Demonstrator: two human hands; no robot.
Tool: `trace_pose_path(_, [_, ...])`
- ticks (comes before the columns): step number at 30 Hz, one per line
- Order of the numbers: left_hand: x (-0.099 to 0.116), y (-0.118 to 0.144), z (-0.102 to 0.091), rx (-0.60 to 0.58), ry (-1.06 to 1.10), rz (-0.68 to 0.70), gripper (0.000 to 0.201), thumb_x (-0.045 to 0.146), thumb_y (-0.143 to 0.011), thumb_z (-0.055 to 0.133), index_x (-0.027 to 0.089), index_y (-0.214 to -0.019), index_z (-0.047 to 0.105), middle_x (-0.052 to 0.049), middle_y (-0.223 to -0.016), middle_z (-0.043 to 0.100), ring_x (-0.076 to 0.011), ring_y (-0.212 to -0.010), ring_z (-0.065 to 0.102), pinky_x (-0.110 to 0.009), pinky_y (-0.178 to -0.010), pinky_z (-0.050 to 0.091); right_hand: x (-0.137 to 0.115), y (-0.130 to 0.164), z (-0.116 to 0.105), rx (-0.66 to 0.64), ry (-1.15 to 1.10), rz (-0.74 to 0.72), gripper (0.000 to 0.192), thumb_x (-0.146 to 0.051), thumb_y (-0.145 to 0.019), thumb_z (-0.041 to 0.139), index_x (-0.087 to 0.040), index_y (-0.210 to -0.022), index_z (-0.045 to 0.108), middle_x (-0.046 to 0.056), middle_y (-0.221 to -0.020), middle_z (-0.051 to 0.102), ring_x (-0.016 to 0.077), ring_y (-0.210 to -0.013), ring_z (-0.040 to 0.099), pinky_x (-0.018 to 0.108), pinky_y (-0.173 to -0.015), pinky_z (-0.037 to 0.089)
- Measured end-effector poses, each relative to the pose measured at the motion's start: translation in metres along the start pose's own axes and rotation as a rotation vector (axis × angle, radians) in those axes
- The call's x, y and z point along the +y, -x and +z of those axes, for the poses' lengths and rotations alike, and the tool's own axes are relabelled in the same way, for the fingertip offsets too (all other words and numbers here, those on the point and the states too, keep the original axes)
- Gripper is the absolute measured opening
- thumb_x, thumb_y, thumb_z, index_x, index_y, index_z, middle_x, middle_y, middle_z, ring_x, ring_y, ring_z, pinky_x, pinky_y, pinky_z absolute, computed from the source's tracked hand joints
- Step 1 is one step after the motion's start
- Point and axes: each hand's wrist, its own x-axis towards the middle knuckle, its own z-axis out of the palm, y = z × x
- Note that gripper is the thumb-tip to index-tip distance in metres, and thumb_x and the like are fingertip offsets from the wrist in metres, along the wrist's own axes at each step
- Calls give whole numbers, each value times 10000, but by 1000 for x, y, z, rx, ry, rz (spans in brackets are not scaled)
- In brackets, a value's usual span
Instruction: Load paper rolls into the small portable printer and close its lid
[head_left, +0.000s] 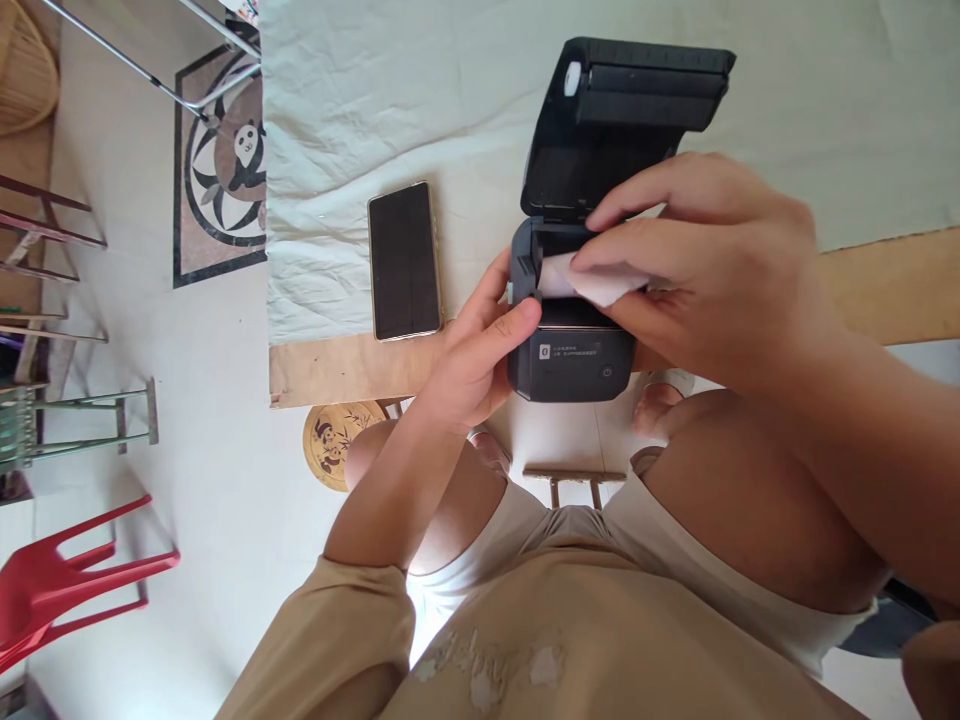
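A black label printer (574, 365) is at the table's near edge, its hinged lid (600, 150) raised toward the far side. My left hand (484, 350) grips the printer's left side, thumb on the rim of the paper bay. Over the open bay, my right hand (712, 250) pinches a piece of white paper (611, 283) between its fingers. The paper runs from the bay's left part to the right fingers. Whether a roll lies beneath it is hidden by the hand.
To the left on the pale green tablecloth (337, 120) lies a dark-screened phone (405, 262). A bare wooden edge (337, 372) borders the table's near side. A round panda-printed stool (330, 445) stands below, and a red plastic stool (67, 580) is at lower left.
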Motion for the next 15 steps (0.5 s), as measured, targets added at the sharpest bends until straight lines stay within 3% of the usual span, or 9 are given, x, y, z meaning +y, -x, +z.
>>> trace_pose_path(6, [-1, 0, 6, 31, 17, -2, 849, 764, -953, 1055, 358, -1632, 747, -68, -1453, 961, -485, -1656, 841, -576, -1289, 767, -4, 10, -11, 157, -65, -143, 241, -217, -1140, 658, -344, -1087, 856, 23, -912, 819, 249, -901, 773, 448, -841, 574])
trace_pose_path(10, [-4, -1, 3, -12, 12, 67, 857, 805, -956, 1023, 337, -1609, 726, -75, -1518, 937, -455, -1641, 846, -533, -1268, 766, -14, 22, -17, 137, -218, -362, 244, -151, -1201, 657, -298, -1016, 715, -41, -946, 819, 178, -875, 765, 414, -808, 550])
trace_pose_path(12, [-5, -4, -2, -58, -31, 85, 946, 688, -878, 1105, 335, -1648, 685, -80, -1576, 914, -434, -1620, 852, -488, -1237, 766, -17, 26, -16, 90, -241, -457, 227, -142, -1251, 642, -283, -1077, 679, -63, -985, 836, 160, -941, 790, 409, -813, 539])
trace_pose_path(15, [-9, -8, -10, -79, -92, 100, 1119, 520, -771, 1165, 336, -1730, 618, -85, -1601, 889, -412, -1587, 854, -450, -1218, 752, -13, 29, -13, 74, -281, -553, 102, -289, -1313, 688, -274, -1215, 664, -43, -1042, 856, 178, -1043, 814, 452, -848, 557])
